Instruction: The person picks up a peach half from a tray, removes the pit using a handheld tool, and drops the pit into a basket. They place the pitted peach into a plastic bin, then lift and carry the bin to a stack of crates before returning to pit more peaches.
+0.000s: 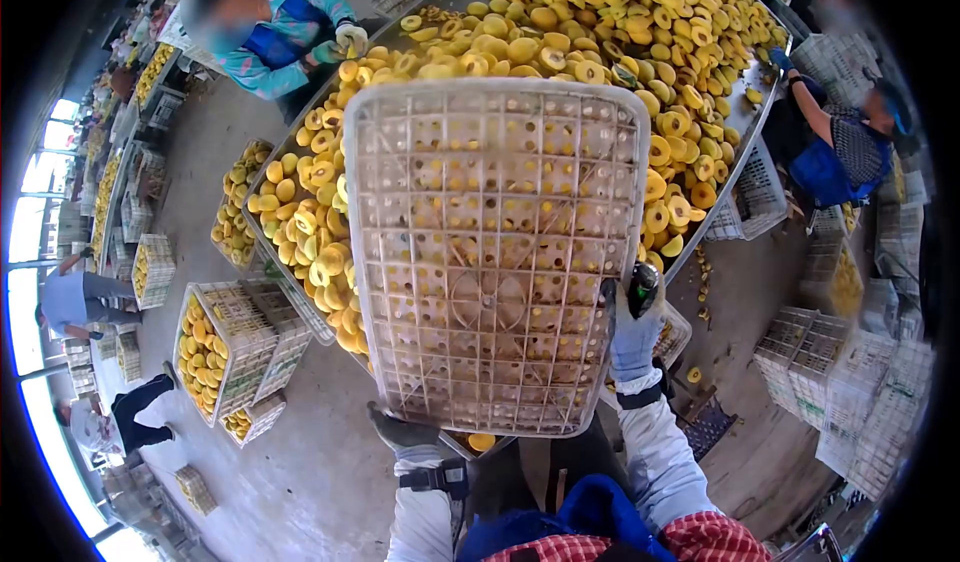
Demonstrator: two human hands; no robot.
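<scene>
Your crate (500,262) was raised before you, above the near part of the counter (738,117) with the halved yellow fruit (640,12). Its long axis ran from your waist forward to the fruit, and its ribbed, perforated face was turned toward your head; the far end looked wider. The fingers of your left hand (405,434) were curled around the near left corner. Your right hand (634,332) was at the right edge, beside a dark object (643,287); how closed its fingers were, I cannot tell.
</scene>
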